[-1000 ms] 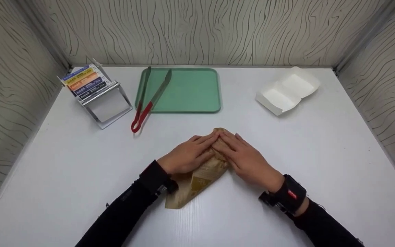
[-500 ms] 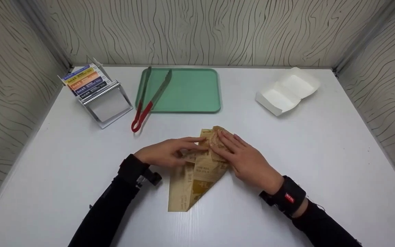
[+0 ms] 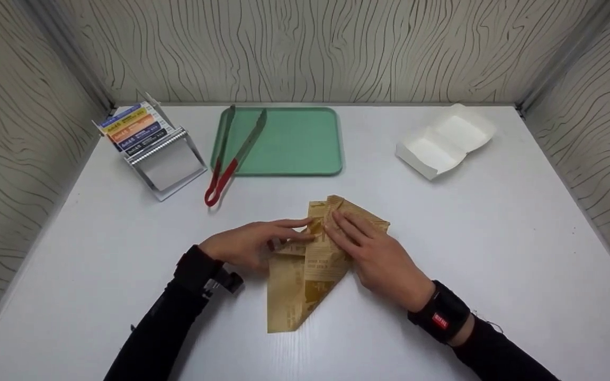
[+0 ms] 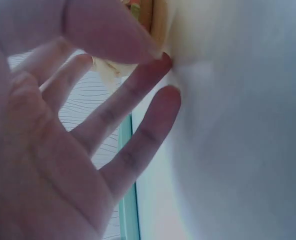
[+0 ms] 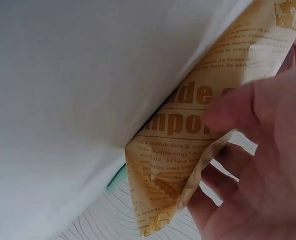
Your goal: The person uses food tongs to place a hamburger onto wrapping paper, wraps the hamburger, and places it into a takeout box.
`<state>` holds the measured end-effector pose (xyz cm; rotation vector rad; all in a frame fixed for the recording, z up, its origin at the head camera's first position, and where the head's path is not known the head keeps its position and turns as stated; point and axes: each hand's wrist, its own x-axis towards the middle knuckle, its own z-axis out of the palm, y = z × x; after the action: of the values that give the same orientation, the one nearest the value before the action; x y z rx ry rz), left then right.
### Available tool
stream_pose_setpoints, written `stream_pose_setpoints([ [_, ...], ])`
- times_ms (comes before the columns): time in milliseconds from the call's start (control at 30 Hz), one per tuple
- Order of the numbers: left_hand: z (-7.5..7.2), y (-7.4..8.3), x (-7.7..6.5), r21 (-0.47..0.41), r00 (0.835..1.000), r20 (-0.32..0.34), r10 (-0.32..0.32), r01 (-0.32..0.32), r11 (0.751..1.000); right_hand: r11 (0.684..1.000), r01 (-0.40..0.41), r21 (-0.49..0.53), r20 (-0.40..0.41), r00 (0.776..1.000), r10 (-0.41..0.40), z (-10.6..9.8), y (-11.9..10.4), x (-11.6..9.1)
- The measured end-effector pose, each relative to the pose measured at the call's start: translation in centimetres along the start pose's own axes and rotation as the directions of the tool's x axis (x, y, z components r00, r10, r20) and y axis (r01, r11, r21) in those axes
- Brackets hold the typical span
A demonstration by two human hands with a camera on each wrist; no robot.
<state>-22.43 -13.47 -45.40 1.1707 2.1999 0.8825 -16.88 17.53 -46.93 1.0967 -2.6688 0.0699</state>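
A sheet of brown printed wrapping paper (image 3: 286, 296) lies folded on the white table (image 3: 98, 296), its lower end tapering toward the person. At its left edge is my left hand (image 3: 244, 243), fingers reaching out over the paper. My right hand (image 3: 384, 259) rests on the folded upper part with straight fingers pressing down. In the right wrist view, the thumb (image 5: 233, 107) lies by the large brown lettering while the other fingers are partly hidden behind a raised fold. Past the left thumb, a brown edge (image 4: 159, 22) with a bit of green and red shows; most of it is hidden.
Red-handled tongs (image 3: 225, 177) lie across the left part of a green tray (image 3: 297, 143) at the back. A metal rack (image 3: 167, 161) with several coloured labels (image 3: 133, 129) stands at the left. An opened white paper box (image 3: 445, 140) sits at the back right.
My left hand has drawn back to the left from the top of the paper, uncovering its folds. A corner of paper now sticks out right of the right hand, which has shifted slightly downward.
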Motion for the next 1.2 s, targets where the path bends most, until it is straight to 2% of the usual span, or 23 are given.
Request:
stream_pose_setpoints([
  [133,0.1,-0.1,-0.1,0.034,0.999,-0.032,0.017,-0.016,0.999,1.0,-0.011,0.001,0.007,1.0,0.011,0.0,-0.2,-0.1],
  [200,0.3,-0.3,0.1,0.094,0.997,-0.067,0.04,-0.034,0.995,1.0,-0.014,-0.004,0.016,1.0,0.014,0.0,-0.3,-0.1],
  [267,0.6,-0.4,0.5,0.188,0.991,-0.11,0.081,-0.059,0.98,1.0,-0.015,0.0,0.028,1.0,0.015,0.0,-0.3,-0.2],
  [333,1.0,-0.6,0.9,0.309,0.979,-0.152,0.137,-0.084,0.947,1.0,-0.008,0.017,0.034,0.999,0.007,0.1,-0.2,-0.2],
  [433,1.3,-0.5,1.4,0.475,0.953,-0.209,0.222,-0.1,0.875,0.997,0.014,0.08,0.041,0.999,-0.017,0.0,0.4,-0.2],
  [533,1.5,-0.1,1.8,0.577,0.926,-0.24,0.293,-0.107,0.81,0.983,0.032,0.179,0.053,0.998,-0.042,-0.1,1.4,-0.2],
  [600,1.8,0.3,2.2,0.602,0.917,-0.235,0.323,-0.123,0.789,0.968,0.036,0.247,0.069,0.996,-0.054,-0.2,2.2,-0.2],
  [700,2.2,0.9,2.9,0.617,0.917,-0.192,0.35,-0.164,0.77,0.947,0.039,0.318,0.092,0.993,-0.072,-0.3,3.2,-0.1],
  [767,2.5,1.2,3.4,0.604,0.919,-0.164,0.358,-0.193,0.773,0.935,0.039,0.352,0.104,0.991,-0.08,-0.3,3.7,-0.2],
  [833,2.7,1.4,3.8,0.567,0.922,-0.159,0.352,-0.207,0.797,0.922,0.041,0.385,0.111,0.99,-0.091,-0.2,4.0,-0.2],
  [933,2.9,1.5,4.2,0.465,0.93,-0.207,0.303,-0.179,0.867,0.898,0.046,0.437,0.119,0.987,-0.108,-0.1,4.2,-0.2],
  [1033,3.0,1.5,4.7,0.307,0.927,-0.298,0.226,-0.131,0.943,0.888,0.035,0.458,0.137,0.985,-0.109,-0.2,4.1,-0.3],
  [1100,3.2,1.5,5.1,0.211,0.918,-0.353,0.179,-0.109,0.971,0.901,0.027,0.433,0.148,0.984,-0.101,-0.4,3.8,-0.4],
  [1200,3.4,1.6,5.5,0.147,0.901,-0.411,0.139,-0.085,0.986,0.942,0.037,0.334,0.147,0.985,-0.091,-0.6,2.9,-0.8],
])
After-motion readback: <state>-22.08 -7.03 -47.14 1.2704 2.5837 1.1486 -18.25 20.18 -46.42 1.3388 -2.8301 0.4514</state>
